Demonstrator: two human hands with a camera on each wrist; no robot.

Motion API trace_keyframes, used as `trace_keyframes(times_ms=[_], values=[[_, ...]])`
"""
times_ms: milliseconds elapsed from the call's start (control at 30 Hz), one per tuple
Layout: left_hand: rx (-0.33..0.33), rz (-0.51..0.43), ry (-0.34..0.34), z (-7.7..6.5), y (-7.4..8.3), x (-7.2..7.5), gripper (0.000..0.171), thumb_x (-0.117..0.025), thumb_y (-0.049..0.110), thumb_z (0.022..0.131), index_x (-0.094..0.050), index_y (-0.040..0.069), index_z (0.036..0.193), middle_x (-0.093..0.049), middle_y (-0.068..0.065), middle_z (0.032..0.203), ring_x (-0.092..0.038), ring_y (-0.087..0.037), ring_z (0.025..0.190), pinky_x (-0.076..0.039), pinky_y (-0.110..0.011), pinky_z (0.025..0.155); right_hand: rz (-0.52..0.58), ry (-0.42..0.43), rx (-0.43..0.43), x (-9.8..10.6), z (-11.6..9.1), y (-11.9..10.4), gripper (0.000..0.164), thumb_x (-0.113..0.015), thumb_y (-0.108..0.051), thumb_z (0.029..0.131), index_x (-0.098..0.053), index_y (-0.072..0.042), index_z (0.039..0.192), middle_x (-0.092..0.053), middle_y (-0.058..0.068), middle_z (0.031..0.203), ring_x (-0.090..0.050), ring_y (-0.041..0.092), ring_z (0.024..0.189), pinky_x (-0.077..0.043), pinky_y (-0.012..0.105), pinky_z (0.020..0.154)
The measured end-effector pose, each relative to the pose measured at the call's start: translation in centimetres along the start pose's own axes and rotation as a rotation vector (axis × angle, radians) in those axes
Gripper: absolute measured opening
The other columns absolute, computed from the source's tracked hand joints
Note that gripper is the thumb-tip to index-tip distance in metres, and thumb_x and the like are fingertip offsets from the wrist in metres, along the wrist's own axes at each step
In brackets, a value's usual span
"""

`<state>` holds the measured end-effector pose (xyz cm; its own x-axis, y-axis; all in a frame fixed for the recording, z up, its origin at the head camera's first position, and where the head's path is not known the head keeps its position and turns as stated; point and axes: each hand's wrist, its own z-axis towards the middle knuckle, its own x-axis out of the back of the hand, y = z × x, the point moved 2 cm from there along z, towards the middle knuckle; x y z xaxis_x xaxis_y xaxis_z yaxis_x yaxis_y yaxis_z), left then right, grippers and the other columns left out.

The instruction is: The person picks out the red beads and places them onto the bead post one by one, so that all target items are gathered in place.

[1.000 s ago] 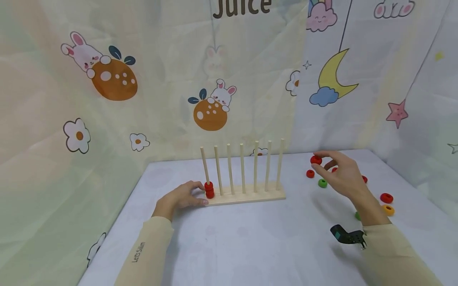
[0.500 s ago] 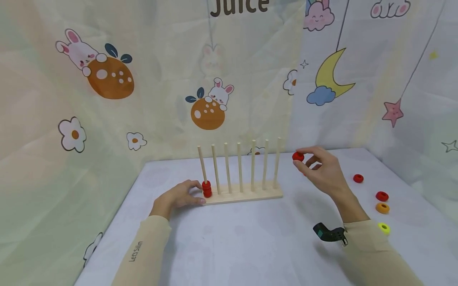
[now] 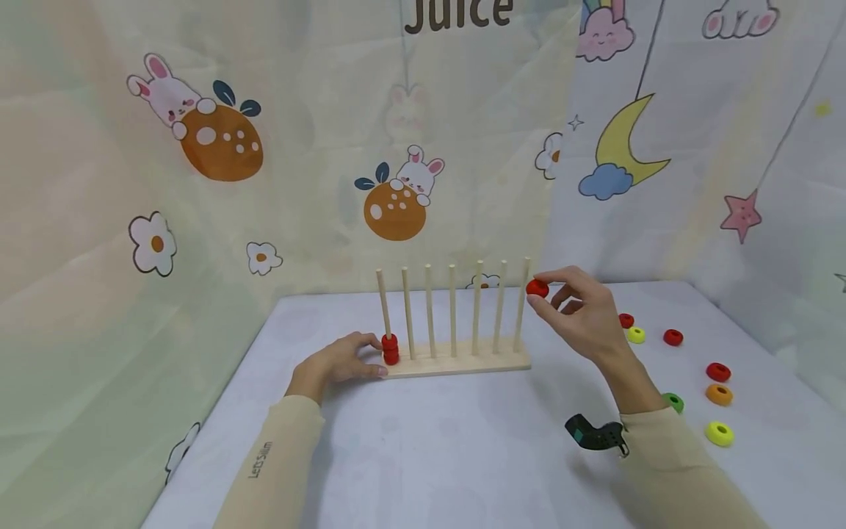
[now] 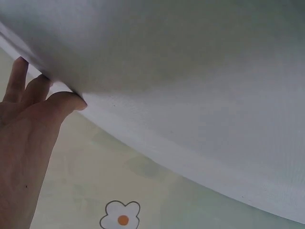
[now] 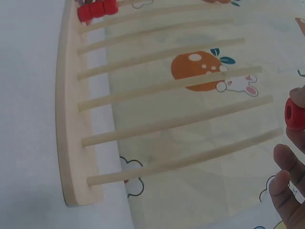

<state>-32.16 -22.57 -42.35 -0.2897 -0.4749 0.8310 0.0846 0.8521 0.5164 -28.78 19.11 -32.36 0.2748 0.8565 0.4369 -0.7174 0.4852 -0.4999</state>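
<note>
A pale wooden peg rack with a row of upright pegs stands at the table's middle back. Several red beads are stacked low on its leftmost peg; the right wrist view also shows these stacked beads. At the rack's left end, my left hand holds the base, thumb at the front corner and fingers behind. My right hand pinches one red bead between thumb and forefinger, raised close beside the upper part of the rightmost peg. The bead's hole shows in the right wrist view.
Loose beads lie on the white table to the right: red ones such as a red bead, an orange bead, yellow ones like the near yellow bead and a green bead. A printed cloth hangs behind.
My right hand has carried the red bead leftward from above the loose beads to the rack's rightmost peg. The left hand stays at the rack's left end.
</note>
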Motion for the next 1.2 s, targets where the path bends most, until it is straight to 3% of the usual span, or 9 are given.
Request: trace_keyframes(times_ms=[233,467,733,1000,1200], values=[[0.014,-0.013,-0.005,-0.2,-0.1,-0.2,0.050,-0.085,0.044,0.082,-0.063,0.034,0.126,-0.050,-0.006,0.151,-0.043,-0.033,0.141,-0.036,-0.062,0.115,0.035,-0.003,0.011,-1.6,0.3,-1.3,0.035,-0.082,0.004,0.082,-0.072,-0.005,0.115,-0.070,0.007,0.103,-0.057,0.012,0.069,-0.052,0.018,0.058],[0.021,-0.020,0.003,-0.3,0.0,-0.2,0.050,-0.086,0.043,0.082,-0.063,0.034,0.125,-0.050,-0.006,0.151,-0.044,-0.034,0.141,-0.036,-0.062,0.114,0.067,-0.024,0.041,-2.1,0.8,-4.6,0.031,-0.079,0.011,0.081,-0.070,0.005,0.109,-0.068,0.015,0.097,-0.057,0.015,0.066,-0.051,0.022,0.054],[0.010,-0.009,0.002,0.3,0.1,-0.4,0.049,-0.085,0.046,0.082,-0.063,0.036,0.124,-0.051,-0.004,0.149,-0.045,-0.032,0.139,-0.037,-0.061,0.114,0.084,-0.079,0.101,-3.0,1.9,-2.2,0.033,-0.082,-0.002,0.085,-0.073,-0.012,0.115,-0.069,0.000,0.105,-0.059,0.012,0.069,-0.051,0.022,0.055],[0.001,-0.004,0.003,0.4,0.1,-0.2,0.050,-0.086,0.045,0.082,-0.063,0.034,0.125,-0.051,-0.006,0.149,-0.045,-0.033,0.140,-0.037,-0.062,0.114,0.150,-0.061,0.103,-4.5,2.8,-3.4,0.033,-0.080,0.008,0.082,-0.072,-0.001,0.113,-0.068,0.010,0.100,-0.058,0.018,0.066,-0.049,0.025,0.050],[-0.011,0.001,0.006,0.2,0.1,-0.1,0.050,-0.087,0.042,0.082,-0.064,0.031,0.125,-0.052,-0.008,0.148,-0.046,-0.035,0.139,-0.037,-0.062,0.114,0.163,-0.077,0.091,-5.6,3.3,-4.1,0.034,-0.081,0.002,0.084,-0.073,-0.005,0.116,-0.069,0.006,0.102,-0.060,0.017,0.070,-0.051,0.025,0.054]])
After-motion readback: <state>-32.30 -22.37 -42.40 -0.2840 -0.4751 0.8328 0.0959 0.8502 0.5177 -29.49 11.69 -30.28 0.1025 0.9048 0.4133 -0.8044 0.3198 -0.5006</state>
